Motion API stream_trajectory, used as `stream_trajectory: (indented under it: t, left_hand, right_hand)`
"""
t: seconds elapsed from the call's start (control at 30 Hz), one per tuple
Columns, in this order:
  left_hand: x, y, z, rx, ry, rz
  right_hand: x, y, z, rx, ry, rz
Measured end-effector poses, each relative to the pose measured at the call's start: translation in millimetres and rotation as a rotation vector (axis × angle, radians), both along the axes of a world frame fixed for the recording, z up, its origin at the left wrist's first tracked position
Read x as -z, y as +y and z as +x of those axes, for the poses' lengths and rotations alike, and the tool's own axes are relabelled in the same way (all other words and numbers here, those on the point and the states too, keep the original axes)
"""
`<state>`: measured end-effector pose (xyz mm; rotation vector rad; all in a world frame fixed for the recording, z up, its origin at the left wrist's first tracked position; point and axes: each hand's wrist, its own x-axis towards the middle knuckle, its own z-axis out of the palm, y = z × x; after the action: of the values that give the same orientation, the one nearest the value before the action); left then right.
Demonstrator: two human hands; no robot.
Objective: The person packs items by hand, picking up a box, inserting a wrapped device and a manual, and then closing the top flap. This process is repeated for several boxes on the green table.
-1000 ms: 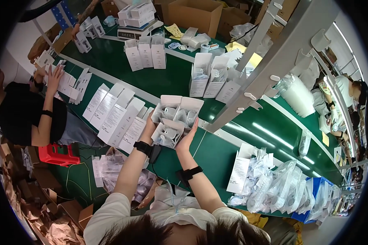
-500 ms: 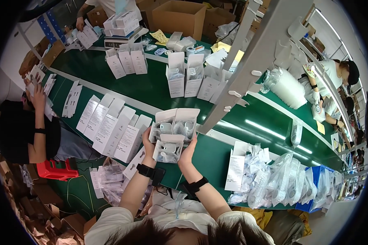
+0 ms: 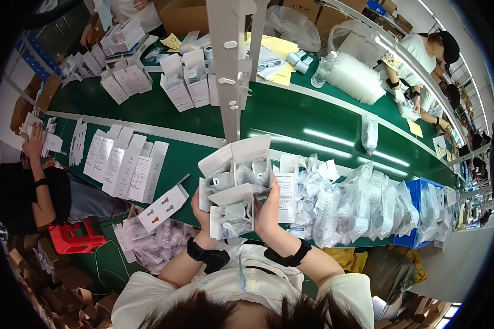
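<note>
Clasping three square-edged white card boxes (image 3: 231,195) of film-wrapped parts (image 3: 235,213), left hand (image 3: 201,215) and right hand (image 3: 268,212) clamp opposite sides.

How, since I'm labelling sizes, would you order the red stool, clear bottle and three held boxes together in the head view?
1. Three held boxes together
2. Red stool
3. Clear bottle
Apparent size only: the boxes probably gain from being nearer.

- Three white cardboard cartons (image 3: 215,160) were clustered, mouths up, flaps raised, held between left hand (image 3: 200,216) and right hand (image 3: 268,213).
- Pale devices (image 3: 223,179) sat inside, wrapped in clear plastic; exact kind unclear.
</note>
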<state>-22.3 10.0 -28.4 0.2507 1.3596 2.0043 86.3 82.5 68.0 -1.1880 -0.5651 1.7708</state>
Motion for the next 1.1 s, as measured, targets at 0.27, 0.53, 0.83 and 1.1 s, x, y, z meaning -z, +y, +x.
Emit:
stream_trajectory:
  t: [0.27,0.53,0.83,1.1]
  left_hand:
    - [-53.9,145.9,66.7,0.042,0.39,0.098]
    - [-9.1,319.9,47.2,0.065,0.495,0.121]
    - [92.7,387.1,-8.0,0.071,0.568,0.018]
    - [28.5,331.3,-22.8,0.13,0.088,-0.159]
  right_hand:
    - [-16.2,107.4,72.3,0.144,0.169,0.086]
    - [26.1,265.9,49.7,0.259,0.23,0.178]
    - [168.7,350.8,24.5,0.148,-0.003,0.33]
    - [119.3,401.7,128.3,-0.089,-1.586,0.486]
